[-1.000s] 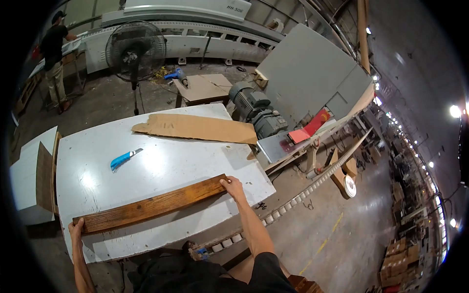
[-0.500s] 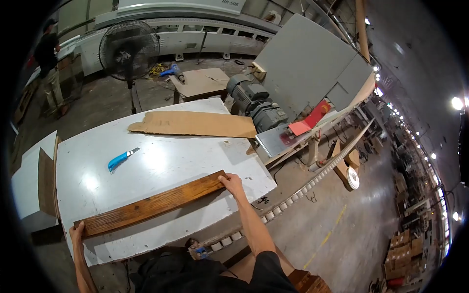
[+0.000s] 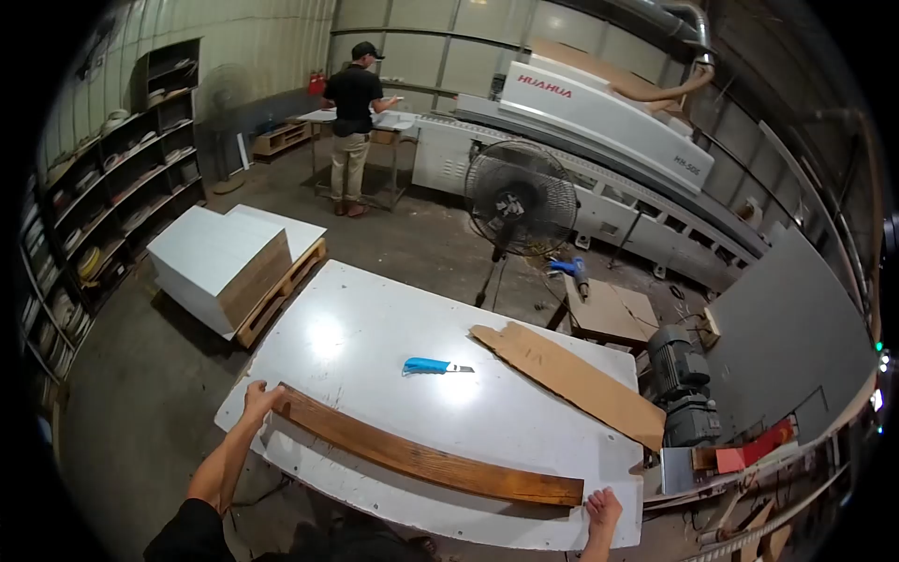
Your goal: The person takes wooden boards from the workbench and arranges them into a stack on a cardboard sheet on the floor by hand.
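A long, dark brown wooden board (image 3: 421, 459) lies along the near side of the white tabletop (image 3: 375, 318), its grain showing on top. My left hand (image 3: 262, 401) is closed around the board's left end, thumb toward the top face. Just off the right end is my right hand (image 3: 604, 509), fingers curled in; no part of the board shows between them, though light contact at the corner is hard to judge. Beyond the board rests a blue-handled utility knife (image 3: 429, 365), blade exposed and pointing right. A torn strip of brown cardboard (image 3: 571, 384) lies at the far right.
A standing fan (image 3: 520, 201) and a low table (image 3: 609, 314) with a blue heat gun (image 3: 579, 276) are past the far edge. White panels (image 3: 220, 258) sit on a pallet at left. Another person (image 3: 351, 122) stands near the long machine (image 3: 599, 122). Motors (image 3: 679, 361) flank the right side.
The view has swung left, bringing shelves and the other person into sight. My right hand has loosened from the board's right end and sits just beside it; my left stays on its end.
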Tool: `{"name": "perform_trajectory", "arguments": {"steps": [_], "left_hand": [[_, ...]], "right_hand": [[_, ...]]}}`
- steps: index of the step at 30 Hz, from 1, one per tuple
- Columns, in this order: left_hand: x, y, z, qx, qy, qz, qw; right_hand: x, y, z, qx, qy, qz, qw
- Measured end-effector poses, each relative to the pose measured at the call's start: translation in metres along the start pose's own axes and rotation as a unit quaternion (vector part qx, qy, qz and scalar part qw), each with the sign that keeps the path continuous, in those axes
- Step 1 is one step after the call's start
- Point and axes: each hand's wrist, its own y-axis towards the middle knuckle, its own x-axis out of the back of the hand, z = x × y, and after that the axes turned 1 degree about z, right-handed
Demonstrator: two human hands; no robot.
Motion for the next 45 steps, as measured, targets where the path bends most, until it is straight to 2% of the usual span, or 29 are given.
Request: {"name": "perform_trajectory", "arguments": {"steps": [1, 2, 3, 4, 5, 7, 8, 11, 14, 20, 22, 23, 24, 25, 26, 27, 29, 33, 36, 39, 40, 43, 45], "left_hand": [[0.006, 0.002, 0.003, -0.014, 0.014, -0.001, 1.0], [0.006, 0.002, 0.007, -0.013, -0.032, -0.057, 0.998], [0.012, 0.0, 0.0, -0.06, 0.037, -0.048, 0.996], [0.02, 0.017, 0.013, -0.064, -0.042, 0.021, 0.997], [0.019, -0.006, -0.019, -0.027, -0.11, 0.023, 0.993], [0.03, 0.003, -0.016, 0.01, -0.053, 0.038, 0.998], [0.029, -0.013, -0.029, 0.003, -0.08, 0.016, 0.997], [0.016, -0.032, -0.051, 0.013, -0.111, 0.083, 0.99], [-0.003, -0.067, -0.098, 0.0, -0.084, 0.131, 0.988], [-0.072, -0.12, -0.144, -0.002, -0.158, 0.259, 0.953], [-0.095, -0.151, -0.164, -0.007, -0.202, 0.322, 0.925], [-0.11, -0.167, -0.175, -0.011, -0.177, 0.317, 0.932], [-0.125, -0.174, -0.179, -0.008, -0.181, 0.344, 0.921], [-0.145, -0.18, -0.18, -0.004, -0.184, 0.373, 0.909], [-0.166, -0.191, -0.183, -0.007, -0.179, 0.402, 0.898], [-0.183, -0.203, -0.185, -0.009, -0.173, 0.424, 0.889], [-0.215, -0.224, -0.193, -0.002, -0.173, 0.474, 0.863], [-0.289, -0.29, -0.225, 0.019, -0.132, 0.569, 0.812], [-0.333, -0.322, -0.237, 0.096, -0.162, 0.616, 0.765], [-0.351, -0.332, -0.237, 0.157, -0.164, 0.62, 0.751], [-0.34, -0.341, -0.245, 0.159, -0.202, 0.596, 0.761], [-0.339, -0.308, -0.205, 0.209, -0.27, 0.595, 0.728], [-0.285, -0.289, -0.204, 0.112, -0.183, 0.591, 0.778]], "right_hand": [[0.017, 0.003, -0.002, 0.003, 0.072, 0.027, 0.997], [0.019, 0.002, 0.0, 0.015, 0.038, -0.088, 0.995], [0.012, -0.001, 0.005, 0.018, 0.0, -0.203, 0.979], [0.043, 0.01, -0.002, 0.03, 0.016, -0.175, 0.984], [0.044, -0.001, 0.004, 0.062, 0.037, -0.166, 0.983], [0.025, 0.008, 0.024, 0.084, 0.092, -0.179, 0.976], [0.027, 0.017, 0.028, 0.08, 0.117, -0.179, 0.974], [0.0, 0.029, 0.053, 0.063, 0.174, -0.24, 0.953], [-0.007, 0.032, 0.063, 0.091, 0.192, -0.237, 0.948], [-0.025, 0.04, 0.079, 0.096, 0.224, -0.242, 0.939], [-0.028, 0.046, 0.076, 0.13, 0.216, -0.225, 0.941], [-0.036, 0.047, 0.072, 0.177, 0.206, -0.191, 0.943], [-0.025, 0.055, 0.06, 0.176, 0.149, -0.186, 0.955], [-0.038, 0.053, 0.06, 0.193, 0.147, -0.179, 0.954], [-0.051, 0.051, 0.054, 0.2, 0.133, -0.211, 0.948], [-0.048, 0.059, 0.039, 0.197, 0.091, -0.232, 0.948], [-0.08, 0.035, 0.039, 0.168, 0.093, -0.24, 0.952], [-0.132, -0.006, 0.014, 0.16, 0.041, -0.199, 0.966], [-0.175, -0.035, -0.017, 0.093, -0.018, -0.193, 0.977], [-0.21, -0.062, -0.06, 0.065, -0.027, -0.165, 0.984], [-0.211, -0.066, -0.075, 0.055, -0.039, -0.129, 0.989], [-0.209, -0.078, -0.061, 0.06, -0.094, -0.173, 0.979], [-0.194, -0.068, -0.02, 0.156, 0.027, -0.169, 0.973]]}}
